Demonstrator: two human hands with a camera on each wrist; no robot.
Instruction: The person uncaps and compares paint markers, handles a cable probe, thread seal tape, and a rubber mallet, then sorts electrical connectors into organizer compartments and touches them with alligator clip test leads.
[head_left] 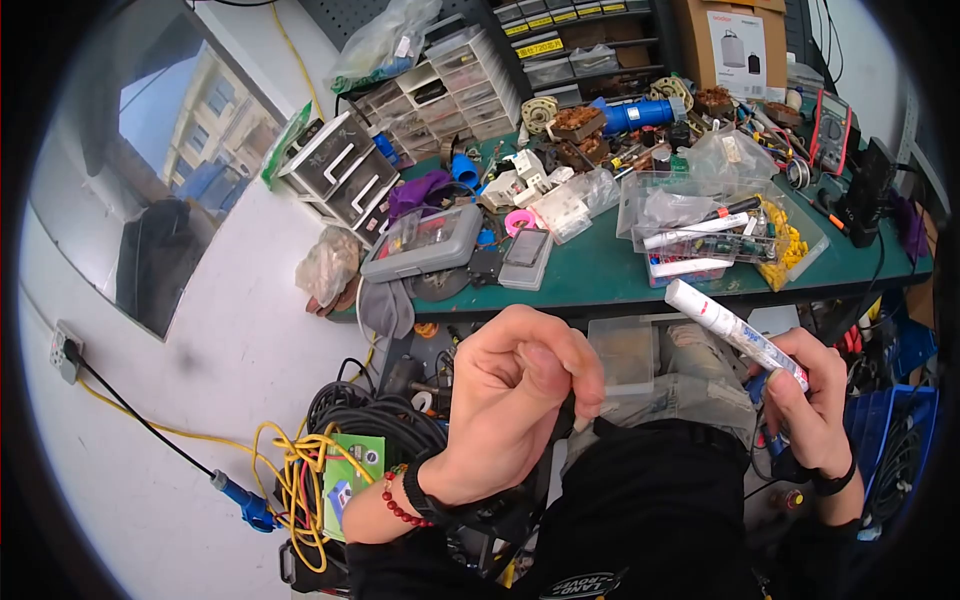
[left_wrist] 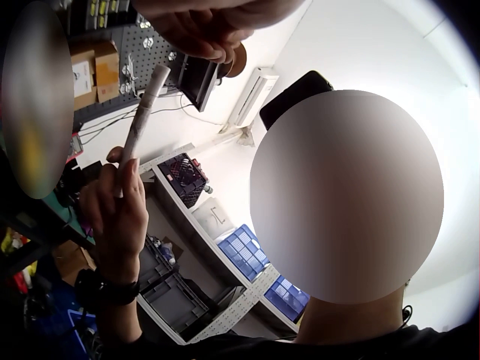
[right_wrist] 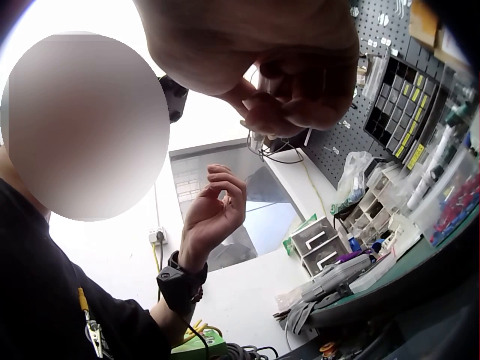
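My right hand grips a white paint marker by its lower end, fingers wrapped round the barrel. The marker slants up and to the left in the head view, its white end toward the bench. In the left wrist view the same marker stands nearly upright in the right hand. My left hand is raised in front of the body, left of the marker and apart from it. Its fingers are loosely curled, with nothing seen between them; the right wrist view also shows this left hand.
A green workbench ahead is crowded with parts. A clear plastic box holding white pens lies near its front edge, beside a bag of yellow pieces. A grey case sits to the left. Coiled cables lie below at left.
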